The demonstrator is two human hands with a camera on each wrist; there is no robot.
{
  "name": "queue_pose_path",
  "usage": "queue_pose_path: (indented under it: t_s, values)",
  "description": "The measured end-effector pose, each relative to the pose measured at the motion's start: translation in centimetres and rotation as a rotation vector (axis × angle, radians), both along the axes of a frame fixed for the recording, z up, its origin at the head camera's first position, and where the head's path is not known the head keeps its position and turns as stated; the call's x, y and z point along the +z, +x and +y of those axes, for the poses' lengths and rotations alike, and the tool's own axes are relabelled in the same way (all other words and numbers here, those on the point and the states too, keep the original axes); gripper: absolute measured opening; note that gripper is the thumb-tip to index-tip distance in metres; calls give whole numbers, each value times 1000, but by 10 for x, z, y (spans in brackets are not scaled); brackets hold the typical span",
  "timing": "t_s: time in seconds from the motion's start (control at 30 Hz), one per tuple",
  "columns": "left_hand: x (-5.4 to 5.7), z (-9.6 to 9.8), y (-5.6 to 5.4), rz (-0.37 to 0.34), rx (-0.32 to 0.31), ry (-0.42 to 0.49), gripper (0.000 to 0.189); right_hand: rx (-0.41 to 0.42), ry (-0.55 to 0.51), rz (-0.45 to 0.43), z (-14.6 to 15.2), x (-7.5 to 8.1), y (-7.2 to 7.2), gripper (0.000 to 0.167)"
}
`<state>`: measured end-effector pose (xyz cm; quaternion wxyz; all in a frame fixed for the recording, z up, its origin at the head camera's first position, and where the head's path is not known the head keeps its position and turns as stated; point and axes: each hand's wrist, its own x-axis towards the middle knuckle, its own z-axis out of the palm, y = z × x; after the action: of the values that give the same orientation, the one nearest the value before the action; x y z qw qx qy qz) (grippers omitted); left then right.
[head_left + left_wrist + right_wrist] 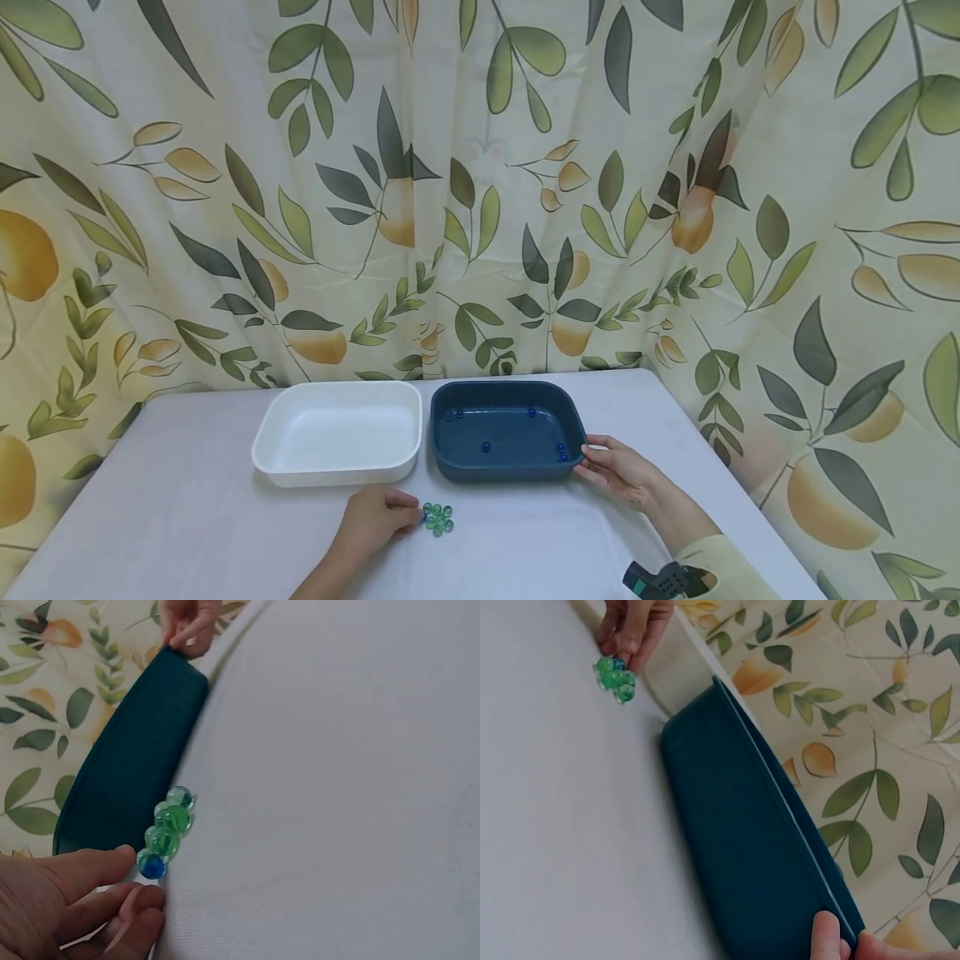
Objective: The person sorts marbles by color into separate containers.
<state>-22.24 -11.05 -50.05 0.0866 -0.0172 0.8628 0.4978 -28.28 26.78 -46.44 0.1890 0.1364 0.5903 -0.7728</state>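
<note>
My left hand (377, 523) is low over the cloth. Its thumb and index finger come together at a small blue bead (152, 867), right at the edge of a flower-like cluster of clear green beads (438, 519). The cluster lies on the table in front of the two trays. My right hand (618, 471) grips the near right corner of a dark blue tray (502, 475), thumb at the rim and fingers against the outer wall. Several small dark blue beads (486, 447) lie scattered on that tray's floor.
A white tray (337, 479) stands left of the blue one, a narrow gap between them. White cloth covers the table (187, 500). Behind it hangs a leaf-and-fruit patterned curtain (480, 208). A dark wrist device (663, 579) sits by the right sleeve.
</note>
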Motion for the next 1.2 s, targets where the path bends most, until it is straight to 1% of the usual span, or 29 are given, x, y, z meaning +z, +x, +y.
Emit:
queue_pose_path:
  t_s: [0.23,0.37,0.43,0.57,0.8,1.03,1.2]
  values:
    - [1,7,4,28,40,-69,13,9,-12,4,0,0,0,48]
    - [-2,10,6,63,59,-110,8,12,-18,6,1,-1,-1,47]
    - [-2,11,7,81,63,-124,7,11,-19,5,2,-1,-1,47]
    - [-1,11,8,93,65,-142,5,8,-20,1,2,-1,-1,48]
    - [0,13,8,71,76,-153,4,17,-16,7,1,0,0,47]
    - [-2,13,9,94,78,-174,4,15,-5,11,1,1,0,46]
    - [-2,13,10,92,82,-159,4,9,0,9,0,0,0,44]
